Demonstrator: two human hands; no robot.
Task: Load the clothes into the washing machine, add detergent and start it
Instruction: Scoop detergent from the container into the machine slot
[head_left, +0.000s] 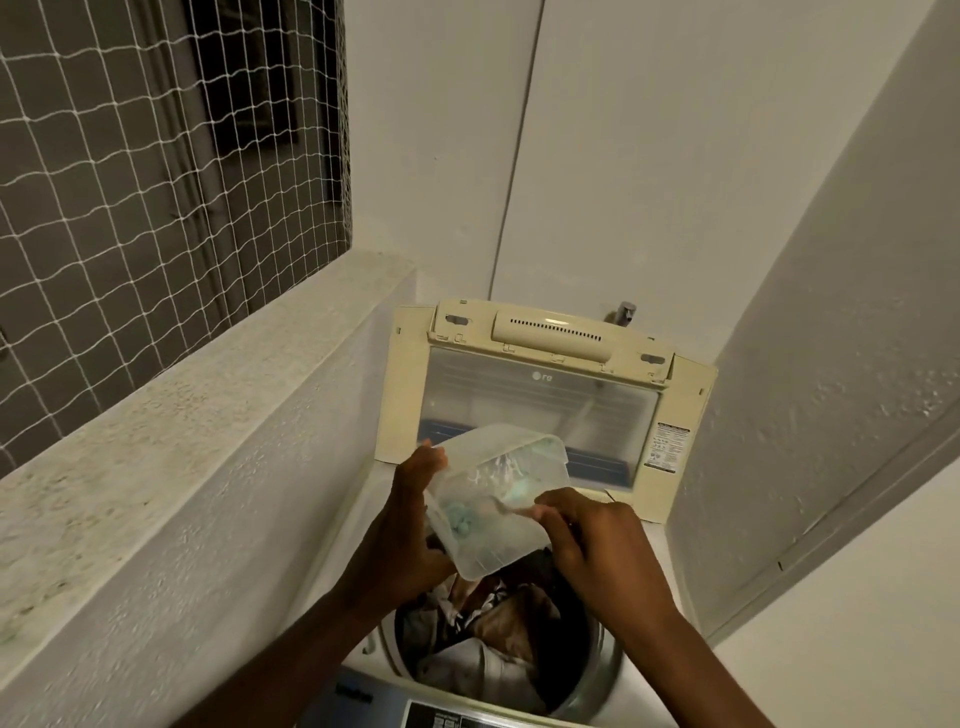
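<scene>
Washing machine (685, 415) stands open-lidded in a corner, right of a netted window (156, 182) and rough ledge (182, 415), its drum full of clothes (498, 639). Above the drum, the left hand (410, 535) grips a tilted clear container (493, 499) with bluish detergent lumps (461, 519). The right hand (592, 540) pinches a small utensil (506, 506) reaching inside it.
</scene>
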